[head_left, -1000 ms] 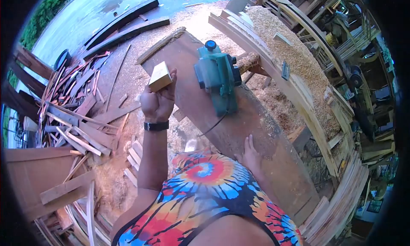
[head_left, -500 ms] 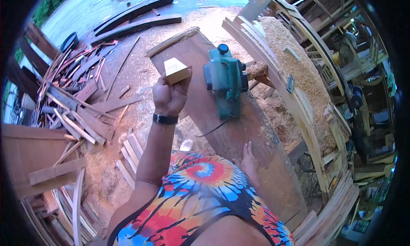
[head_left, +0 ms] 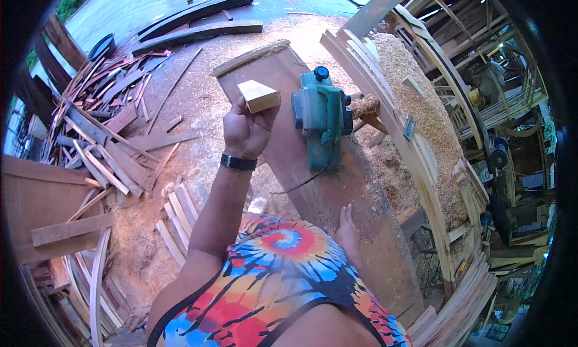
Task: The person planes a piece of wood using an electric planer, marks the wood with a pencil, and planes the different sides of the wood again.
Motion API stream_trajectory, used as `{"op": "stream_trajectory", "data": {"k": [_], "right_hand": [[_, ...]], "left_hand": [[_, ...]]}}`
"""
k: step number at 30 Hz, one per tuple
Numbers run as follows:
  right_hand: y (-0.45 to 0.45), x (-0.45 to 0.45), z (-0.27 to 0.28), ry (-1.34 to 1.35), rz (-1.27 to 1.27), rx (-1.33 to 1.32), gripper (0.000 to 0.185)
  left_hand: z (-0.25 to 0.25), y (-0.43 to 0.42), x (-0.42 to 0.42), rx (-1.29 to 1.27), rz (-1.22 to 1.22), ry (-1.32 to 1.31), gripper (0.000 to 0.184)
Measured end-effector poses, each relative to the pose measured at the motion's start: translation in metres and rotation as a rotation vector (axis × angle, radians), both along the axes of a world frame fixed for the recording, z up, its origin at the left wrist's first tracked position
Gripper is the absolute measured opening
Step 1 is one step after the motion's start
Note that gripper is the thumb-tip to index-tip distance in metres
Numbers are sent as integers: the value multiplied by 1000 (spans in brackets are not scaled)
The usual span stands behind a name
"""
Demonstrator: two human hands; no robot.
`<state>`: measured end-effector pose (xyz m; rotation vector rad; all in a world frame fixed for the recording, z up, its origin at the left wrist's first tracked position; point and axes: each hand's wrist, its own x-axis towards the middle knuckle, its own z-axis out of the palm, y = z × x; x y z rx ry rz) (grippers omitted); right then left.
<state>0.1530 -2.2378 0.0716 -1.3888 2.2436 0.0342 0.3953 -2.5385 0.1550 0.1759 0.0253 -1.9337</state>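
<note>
My left hand (head_left: pixel 246 132), with a dark band at its wrist, grips a small pale wooden block (head_left: pixel 259 94) with angled sides and holds it up above the bench. My right hand (head_left: pixel 347 228) rests on the brown wooden bench plank (head_left: pixel 313 202) near my body, fingers stretched out and holding nothing. Farther along the plank sits a green electric planer (head_left: pixel 326 115), to the right of the block and touched by neither hand. Its dark cord (head_left: pixel 301 184) trails toward me over the plank.
A wooden strip (head_left: pixel 251 57) crosses the plank's far end. Long boards (head_left: pixel 415 148) run along the right, beside heaped wood shavings (head_left: pixel 430 100). Scrap wood (head_left: pixel 114 115) is piled at left. Two dark beams (head_left: pixel 198 35) lie at the back.
The view has turned slightly, shifting the scene. My left hand still grips the block, which appears a little more tilted. My right hand remains on the plank, and the planer stays in place.
</note>
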Motion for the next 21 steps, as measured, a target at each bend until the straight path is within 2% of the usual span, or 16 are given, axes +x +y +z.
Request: {"op": "stream_trajectory", "data": {"k": [4,7,8,11,12,16,21], "right_hand": [[6,-2,-14,9,21,-80,98],[5,0,-6,-33,9,-76,97],[3,0,-6,-27,5,-79,97],[1,4,-1,-15,-17,-38,97],[-4,7,10,-13,-28,0,96],[4,3,-8,34,-18,-42,97],[6,0,-18,-6,-43,-59,98]], "left_hand": [[0,10,0,69,-112,-19,48],[-31,11,-1,90,-338,-6,56],[-41,15,-3,31,-314,-105,64],[-51,17,-21,85,-226,-280,60],[-57,18,-18,-2,-265,-312,56],[-6,31,-26,84,-232,-349,50],[-16,23,-24,-23,-248,-352,46]]}}
